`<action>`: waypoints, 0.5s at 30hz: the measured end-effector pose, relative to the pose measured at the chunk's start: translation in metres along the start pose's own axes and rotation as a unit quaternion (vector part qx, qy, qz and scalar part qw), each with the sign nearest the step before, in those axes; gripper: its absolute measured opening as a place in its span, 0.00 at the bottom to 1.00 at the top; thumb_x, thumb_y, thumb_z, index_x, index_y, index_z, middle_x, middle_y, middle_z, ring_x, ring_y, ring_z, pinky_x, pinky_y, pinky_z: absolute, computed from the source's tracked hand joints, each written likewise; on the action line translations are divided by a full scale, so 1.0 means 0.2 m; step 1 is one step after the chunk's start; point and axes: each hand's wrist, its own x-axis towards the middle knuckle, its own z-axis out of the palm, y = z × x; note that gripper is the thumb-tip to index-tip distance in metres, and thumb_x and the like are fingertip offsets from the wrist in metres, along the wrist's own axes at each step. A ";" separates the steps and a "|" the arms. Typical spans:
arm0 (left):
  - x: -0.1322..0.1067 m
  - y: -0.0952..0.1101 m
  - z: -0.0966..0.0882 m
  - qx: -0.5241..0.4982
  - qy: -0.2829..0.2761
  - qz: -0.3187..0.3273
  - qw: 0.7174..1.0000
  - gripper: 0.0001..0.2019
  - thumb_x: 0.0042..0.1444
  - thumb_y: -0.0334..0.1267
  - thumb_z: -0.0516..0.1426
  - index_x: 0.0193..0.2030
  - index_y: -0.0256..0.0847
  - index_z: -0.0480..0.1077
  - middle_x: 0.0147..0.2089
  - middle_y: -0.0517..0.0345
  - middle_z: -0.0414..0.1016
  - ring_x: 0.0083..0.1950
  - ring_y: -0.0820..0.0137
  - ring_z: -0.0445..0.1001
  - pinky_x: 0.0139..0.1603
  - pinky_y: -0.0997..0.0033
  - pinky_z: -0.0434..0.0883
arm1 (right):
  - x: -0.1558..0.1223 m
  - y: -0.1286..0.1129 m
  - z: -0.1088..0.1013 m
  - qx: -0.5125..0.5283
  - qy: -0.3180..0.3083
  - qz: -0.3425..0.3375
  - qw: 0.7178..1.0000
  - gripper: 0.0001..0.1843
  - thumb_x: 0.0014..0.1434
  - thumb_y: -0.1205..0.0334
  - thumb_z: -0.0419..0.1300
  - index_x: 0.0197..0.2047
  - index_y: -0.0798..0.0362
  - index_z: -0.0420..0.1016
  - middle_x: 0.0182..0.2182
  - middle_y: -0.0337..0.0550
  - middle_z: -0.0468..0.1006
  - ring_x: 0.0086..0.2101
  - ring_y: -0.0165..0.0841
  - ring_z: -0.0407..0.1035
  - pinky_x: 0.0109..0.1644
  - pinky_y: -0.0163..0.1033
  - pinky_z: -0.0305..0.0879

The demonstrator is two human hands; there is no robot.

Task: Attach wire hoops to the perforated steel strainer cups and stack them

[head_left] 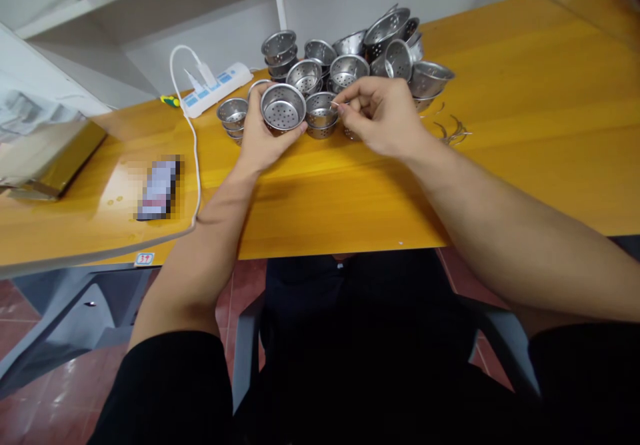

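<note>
My left hand [265, 140] is closed around a small perforated metal cup [284, 112], its open top tilted toward me so the holes in its bottom show. To the right of that cup, my right hand [383, 115] pinches a thin, pale wire-like piece [334, 104] between thumb and forefinger. The piece is too small to make out fully. Behind both hands stand stacks of similar perforated cups [304, 75], and one stack [321, 115] sits between them. Several thin, curved wire-like strips [453, 133] lie on the table beyond my right forearm.
On the wooden table [340, 212] a phone [159, 188] lies left, beside a white cable [197, 165] running to a power strip [217, 88]. A cardboard box [55, 158] stands at the far left. Larger perforated bowls [387, 32] are heaped near the wall.
</note>
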 end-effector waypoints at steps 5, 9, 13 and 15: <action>0.00 0.00 0.00 0.009 -0.005 -0.004 1.000 0.60 0.53 0.93 0.77 0.76 0.56 0.68 0.75 0.48 0.81 0.77 0.43 0.84 0.83 0.35 0.82 | 0.01 0.02 0.00 -0.021 0.019 -0.027 0.999 0.27 0.72 0.26 0.86 0.50 0.37 0.86 0.28 0.40 0.73 0.35 0.44 0.73 0.37 0.50 0.77; 0.00 -0.02 0.01 -0.017 -0.024 0.002 1.000 0.59 0.51 0.90 0.80 0.77 0.57 0.72 0.75 0.45 0.82 0.76 0.38 0.85 0.82 0.31 0.83 | -0.01 -0.04 -0.02 -0.097 0.003 0.023 0.995 0.30 0.75 0.21 0.77 0.57 0.38 0.86 0.35 0.46 0.81 0.42 0.48 0.76 0.47 0.55 0.78; -0.01 -0.04 0.06 -0.018 -0.028 0.001 0.999 0.56 0.60 0.89 0.75 0.81 0.59 0.67 0.78 0.44 0.79 0.80 0.38 0.82 0.86 0.31 0.80 | -0.02 -0.09 -0.02 -0.145 -0.003 0.056 0.988 0.37 0.74 0.18 0.71 0.64 0.41 0.87 0.43 0.53 0.86 0.48 0.53 0.76 0.54 0.59 0.77; -0.01 -0.04 0.08 -0.016 -0.027 0.002 0.999 0.53 0.68 0.89 0.69 0.85 0.62 0.61 0.79 0.45 0.77 0.81 0.41 0.82 0.86 0.33 0.80 | -0.02 -0.09 -0.02 -0.150 -0.020 0.058 0.987 0.43 0.75 0.16 0.69 0.72 0.42 0.85 0.44 0.55 0.87 0.50 0.56 0.76 0.55 0.61 0.77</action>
